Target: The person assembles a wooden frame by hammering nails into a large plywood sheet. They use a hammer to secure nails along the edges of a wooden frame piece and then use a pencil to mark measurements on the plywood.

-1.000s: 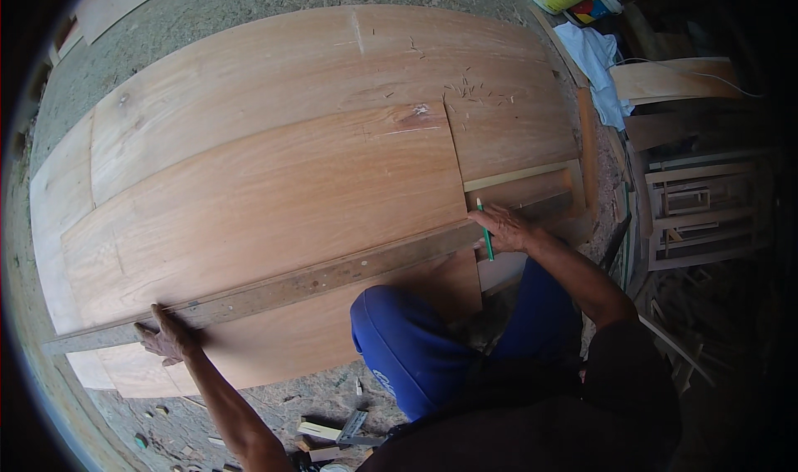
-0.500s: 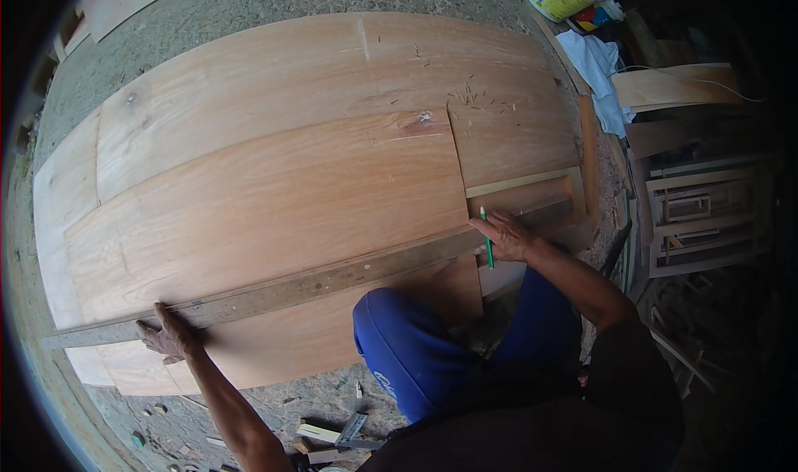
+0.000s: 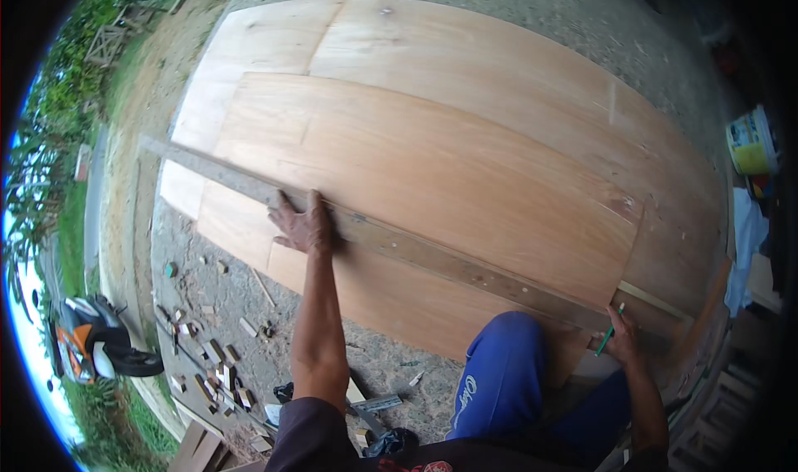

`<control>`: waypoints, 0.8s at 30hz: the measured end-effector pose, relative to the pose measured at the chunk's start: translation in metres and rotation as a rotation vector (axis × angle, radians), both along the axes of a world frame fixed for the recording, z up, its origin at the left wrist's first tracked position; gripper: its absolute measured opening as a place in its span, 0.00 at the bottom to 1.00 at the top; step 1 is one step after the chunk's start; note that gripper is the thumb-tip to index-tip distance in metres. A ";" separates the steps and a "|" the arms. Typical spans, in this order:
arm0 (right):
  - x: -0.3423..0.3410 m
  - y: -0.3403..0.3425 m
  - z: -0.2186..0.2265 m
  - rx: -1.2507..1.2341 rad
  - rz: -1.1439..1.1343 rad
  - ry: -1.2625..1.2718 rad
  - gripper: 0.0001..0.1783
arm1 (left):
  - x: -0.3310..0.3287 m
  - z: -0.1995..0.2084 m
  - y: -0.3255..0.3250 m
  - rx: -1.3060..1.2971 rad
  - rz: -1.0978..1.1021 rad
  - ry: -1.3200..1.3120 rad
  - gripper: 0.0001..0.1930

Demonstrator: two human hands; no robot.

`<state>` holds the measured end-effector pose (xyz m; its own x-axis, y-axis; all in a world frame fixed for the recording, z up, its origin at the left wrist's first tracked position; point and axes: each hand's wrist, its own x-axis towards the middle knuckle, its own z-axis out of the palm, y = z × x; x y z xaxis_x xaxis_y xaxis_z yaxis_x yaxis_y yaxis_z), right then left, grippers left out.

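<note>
A long, narrow wooden straightedge [image 3: 399, 241] lies across a large sheet of plywood [image 3: 440, 168], and its far left end reaches past the sheet's edge. My left hand [image 3: 303, 224] presses on the straightedge toward that end, fingers spread. At the right, my right hand [image 3: 623, 343] is by the other end of the straightedge, near the sheet's right edge. A green pencil [image 3: 611, 332] is held in its fingers, and part of the grip is hidden. Beneath this sheet lies another, larger plywood panel [image 3: 499, 48].
My blue-trousered knee [image 3: 507, 355] rests over the near plywood edge. Small wood offcuts [image 3: 220, 380] and a metal square [image 3: 378, 404] lie on the rough concrete. A bucket [image 3: 752, 143] and a white cloth [image 3: 746, 247] are at right. An orange-and-black motorcycle [image 3: 91, 343] stands outside.
The view has swung left, bringing the outdoors and motorcycle into sight. Both hands are still at the straightedge, and the pencil is still in my right hand.
</note>
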<state>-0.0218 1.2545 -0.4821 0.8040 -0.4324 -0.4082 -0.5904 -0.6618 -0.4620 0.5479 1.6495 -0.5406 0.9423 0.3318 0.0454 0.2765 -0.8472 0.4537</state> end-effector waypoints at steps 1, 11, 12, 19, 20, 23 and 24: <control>-0.003 0.004 0.001 0.039 -0.019 0.023 0.43 | 0.006 -0.001 -0.005 -0.002 0.015 0.014 0.47; -0.023 -0.009 -0.027 -0.092 0.058 0.116 0.45 | 0.000 -0.007 0.012 -0.062 0.067 -0.015 0.46; -0.025 -0.010 -0.026 -0.097 0.060 0.108 0.45 | -0.002 -0.007 0.009 -0.066 0.068 -0.011 0.46; -0.024 -0.014 -0.026 -0.062 0.077 0.079 0.44 | -0.001 -0.003 0.005 -0.048 0.069 0.006 0.46; -0.025 -0.015 -0.029 -0.045 0.081 0.064 0.44 | -0.002 -0.001 0.006 -0.049 0.067 0.004 0.46; -0.025 -0.013 -0.027 -0.024 0.060 0.075 0.44 | 0.000 -0.001 0.002 -0.048 0.054 -0.001 0.45; -0.022 -0.012 -0.024 -0.030 0.063 0.071 0.44 | 0.000 -0.002 0.003 -0.037 0.054 -0.006 0.45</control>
<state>-0.0441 1.2429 -0.5065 0.7993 -0.3949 -0.4531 -0.5781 -0.7113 -0.3998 0.5481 1.6524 -0.5421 0.9226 0.3839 0.0374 0.3189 -0.8137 0.4860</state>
